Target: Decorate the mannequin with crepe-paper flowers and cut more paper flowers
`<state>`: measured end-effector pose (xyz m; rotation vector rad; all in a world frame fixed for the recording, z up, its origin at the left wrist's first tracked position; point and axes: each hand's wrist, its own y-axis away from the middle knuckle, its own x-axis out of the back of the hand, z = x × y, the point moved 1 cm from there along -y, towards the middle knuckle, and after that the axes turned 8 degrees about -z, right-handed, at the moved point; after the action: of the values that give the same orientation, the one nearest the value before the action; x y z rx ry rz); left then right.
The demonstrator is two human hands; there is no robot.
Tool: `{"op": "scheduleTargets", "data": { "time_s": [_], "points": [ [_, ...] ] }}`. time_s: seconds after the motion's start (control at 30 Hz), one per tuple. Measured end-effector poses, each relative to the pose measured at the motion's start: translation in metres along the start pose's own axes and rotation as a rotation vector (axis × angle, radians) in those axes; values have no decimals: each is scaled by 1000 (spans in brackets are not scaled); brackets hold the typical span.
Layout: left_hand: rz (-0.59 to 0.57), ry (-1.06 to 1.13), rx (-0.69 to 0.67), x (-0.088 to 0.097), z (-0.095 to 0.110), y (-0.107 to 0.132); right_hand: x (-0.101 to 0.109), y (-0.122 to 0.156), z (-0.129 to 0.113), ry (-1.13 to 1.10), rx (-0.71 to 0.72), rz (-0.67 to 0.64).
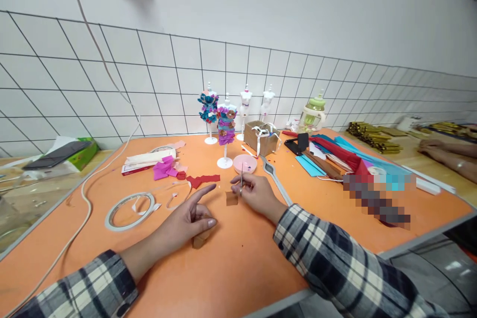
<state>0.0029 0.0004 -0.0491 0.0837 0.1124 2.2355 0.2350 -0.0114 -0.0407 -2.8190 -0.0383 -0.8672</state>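
Observation:
My left hand (192, 216) rests on the orange table (231, 268) with the index finger stretched out and the other fingers curled over a small brown paper piece (200, 241). My right hand (253, 191) pinches thin metal tweezers (241, 179) held upright, beside another small brown paper piece (231, 198). Just beyond the tweezers stands a pink dish (245, 163). Red paper scraps (203, 179) lie ahead of my left index finger.
Small white mannequin stands (225, 129), two dressed in paper flowers, stand at the back. A cardboard box (263, 137), coloured crepe sheets (335, 156), a tape ring (129, 210), magenta scraps (164, 167) and a white cable (85, 198) lie around. Another person's forearms (447, 154) rest far right.

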Motion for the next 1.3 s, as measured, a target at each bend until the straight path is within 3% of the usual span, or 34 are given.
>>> {"op": "scheduleTargets", "data": {
  "time_s": [0.13, 0.27, 0.4, 0.6, 0.77, 0.83, 0.9, 1.1, 1.3],
  "points": [
    [86, 2, -13, 2, -2, -2, -28, 16, -16, -241, 128, -190],
    [147, -2, -33, 4, 1, -4, -49, 13, -18, -326, 181, -179],
    [199, 33, -28, 5, 2, -5, -60, -1, -13, -538, 125, -204],
    [217, 113, -47, 6, 1, -1, -58, -6, -14, -736, 89, -265],
    [111, 13, -16, 0, 4, -3, -44, -1, -13, -701, 65, -86],
    [111, -37, 3, -2, 7, -3, -38, -2, -12, -660, 46, -12],
    [142, -36, 1, -2, 8, -3, -34, -2, -10, -615, 19, -18],
    [272, 93, -49, 11, 5, 2, -25, 7, -11, -564, -17, -278],
    [324, 188, -55, 15, 2, 3, -21, 19, -21, -395, -22, -722]
  ]
}}
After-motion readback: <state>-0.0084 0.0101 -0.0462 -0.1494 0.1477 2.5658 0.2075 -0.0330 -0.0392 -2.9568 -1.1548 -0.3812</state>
